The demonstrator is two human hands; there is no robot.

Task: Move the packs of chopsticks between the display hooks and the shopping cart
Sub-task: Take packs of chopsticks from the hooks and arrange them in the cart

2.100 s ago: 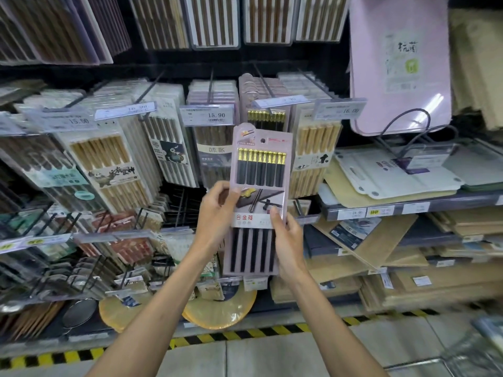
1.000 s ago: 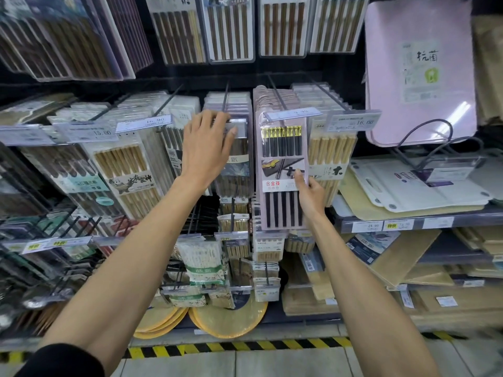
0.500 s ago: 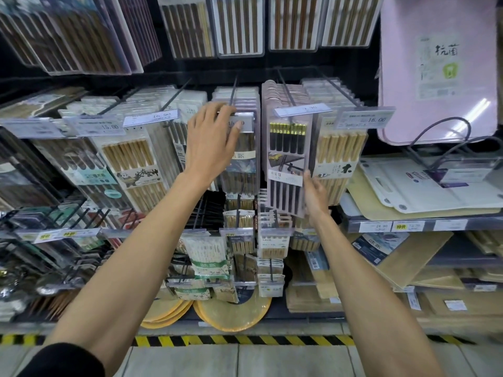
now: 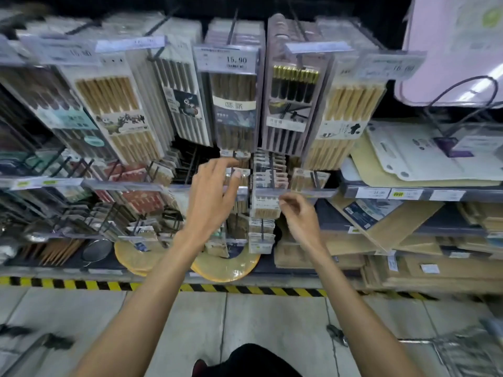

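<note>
A pink pack of black chopsticks with gold tips [image 4: 291, 104] hangs at the front of its display hook [image 4: 298, 25], between a grey pack [image 4: 234, 104] and a pack of light wooden chopsticks [image 4: 345, 118]. My left hand [image 4: 212, 197] is below the hanging packs, fingers spread, holding nothing. My right hand [image 4: 299, 213] is lower right of it, fingers loosely curled and empty. A corner of the wire shopping cart [image 4: 468, 349] shows at the bottom right.
More chopstick packs [image 4: 117, 112] hang on hooks to the left, small packs [image 4: 265, 202] lower down. Cutting boards [image 4: 424, 153] lie on shelves at the right, a pink board [image 4: 457, 44] above. A yellow-black floor strip [image 4: 245, 289] runs along the shelf base.
The pink pack went from both hands onto its hook. Both hands have since let go and dropped down away from the hanging packs. The view has tilted downward.
</note>
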